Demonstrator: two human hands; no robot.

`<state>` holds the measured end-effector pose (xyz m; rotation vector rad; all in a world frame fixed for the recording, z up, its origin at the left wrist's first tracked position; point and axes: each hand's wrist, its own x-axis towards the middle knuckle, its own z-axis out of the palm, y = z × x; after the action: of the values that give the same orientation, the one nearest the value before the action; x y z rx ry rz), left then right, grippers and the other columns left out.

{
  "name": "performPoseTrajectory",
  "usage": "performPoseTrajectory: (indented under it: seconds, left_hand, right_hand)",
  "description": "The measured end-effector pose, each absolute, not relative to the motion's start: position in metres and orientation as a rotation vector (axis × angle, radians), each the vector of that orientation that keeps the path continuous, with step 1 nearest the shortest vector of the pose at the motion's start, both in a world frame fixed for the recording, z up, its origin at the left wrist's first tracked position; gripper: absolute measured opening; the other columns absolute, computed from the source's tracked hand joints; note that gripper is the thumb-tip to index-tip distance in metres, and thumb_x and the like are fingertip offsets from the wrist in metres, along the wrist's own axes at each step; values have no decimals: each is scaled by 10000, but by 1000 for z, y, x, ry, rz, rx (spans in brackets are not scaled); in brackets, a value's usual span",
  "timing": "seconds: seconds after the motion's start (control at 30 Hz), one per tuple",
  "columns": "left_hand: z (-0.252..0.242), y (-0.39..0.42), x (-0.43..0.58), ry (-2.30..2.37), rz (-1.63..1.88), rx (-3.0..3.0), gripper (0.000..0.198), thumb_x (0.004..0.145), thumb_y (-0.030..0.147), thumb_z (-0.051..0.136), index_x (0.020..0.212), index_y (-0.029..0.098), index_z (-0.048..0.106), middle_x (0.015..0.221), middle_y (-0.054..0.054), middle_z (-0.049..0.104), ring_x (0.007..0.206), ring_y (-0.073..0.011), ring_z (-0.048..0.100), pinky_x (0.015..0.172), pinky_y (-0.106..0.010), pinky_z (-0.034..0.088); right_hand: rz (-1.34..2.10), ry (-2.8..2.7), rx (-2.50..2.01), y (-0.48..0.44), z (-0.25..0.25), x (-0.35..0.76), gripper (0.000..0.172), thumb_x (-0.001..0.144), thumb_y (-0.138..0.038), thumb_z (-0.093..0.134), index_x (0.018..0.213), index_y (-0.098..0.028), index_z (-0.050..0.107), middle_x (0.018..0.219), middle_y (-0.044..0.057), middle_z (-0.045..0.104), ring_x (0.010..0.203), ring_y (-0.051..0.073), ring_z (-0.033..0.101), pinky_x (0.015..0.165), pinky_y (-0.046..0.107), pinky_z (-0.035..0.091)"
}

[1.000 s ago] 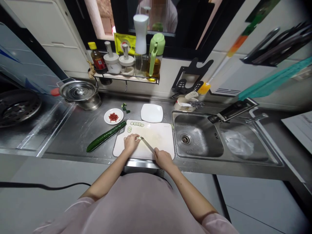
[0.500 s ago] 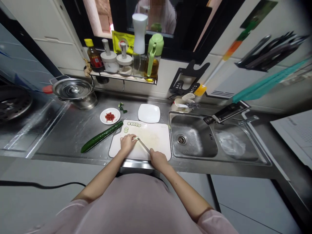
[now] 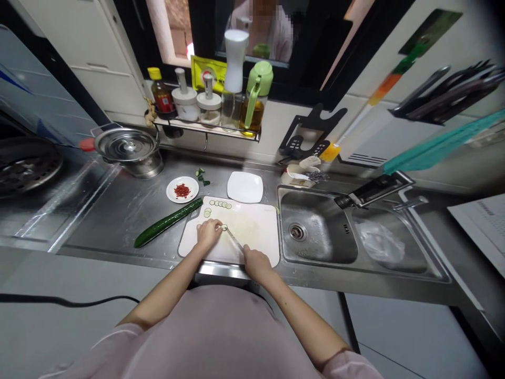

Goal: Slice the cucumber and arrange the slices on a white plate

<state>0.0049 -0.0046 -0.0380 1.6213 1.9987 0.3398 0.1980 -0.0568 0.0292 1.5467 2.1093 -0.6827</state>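
Note:
My right hand [image 3: 257,263] is closed round the handle of a knife [image 3: 235,241], whose blade points up and left over the white cutting board [image 3: 256,226]. At the blade's tip is a small cucumber slice [image 3: 224,227]. The fingers of my left hand [image 3: 209,232] are pinched together beside that slice, touching it. Several thin cucumber slices [image 3: 220,204] lie in a row near the board's back edge, with two more [image 3: 207,212] below at the left. A long whole cucumber [image 3: 168,222] rests at the left, one end on the board's corner.
Behind the board are a plate of red pieces [image 3: 182,190], green scraps [image 3: 202,179] and a white square plate [image 3: 245,187]. A lidded pot [image 3: 134,152] stands at left. The sink [image 3: 319,223] is at right. A shelf [image 3: 205,128] holds bottles and jars.
The view has shifted slightly, so the counter items appear a little lower and farther right. The slice at the knife tip now shows its round face more. Both hands keep their grips.

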Motion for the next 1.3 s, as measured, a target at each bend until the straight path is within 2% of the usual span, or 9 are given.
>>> performPoseTrajectory:
  seconds: [0.57, 1.3]
  left_hand:
    - [-41, -2, 4, 1990, 337, 1582, 189, 825, 293, 571, 961, 250, 696, 1026, -37, 712, 1031, -237, 597, 906, -386, 341]
    - [-44, 1, 4, 1995, 364, 1573, 190, 824, 287, 584, 972, 253, 698, 1008, -40, 712, 1002, -225, 603, 912, -385, 337]
  right_hand:
    - [-703, 2106, 1505, -43, 35, 192, 318, 913, -108, 357, 1206, -155, 469, 1029, 166, 685, 997, 266, 653, 752, 325, 447]
    - [-702, 2116, 1495, -43, 33, 193, 345, 900, -76, 353, 1215, -138, 478, 1034, 177, 684, 1002, 264, 657, 741, 313, 437]
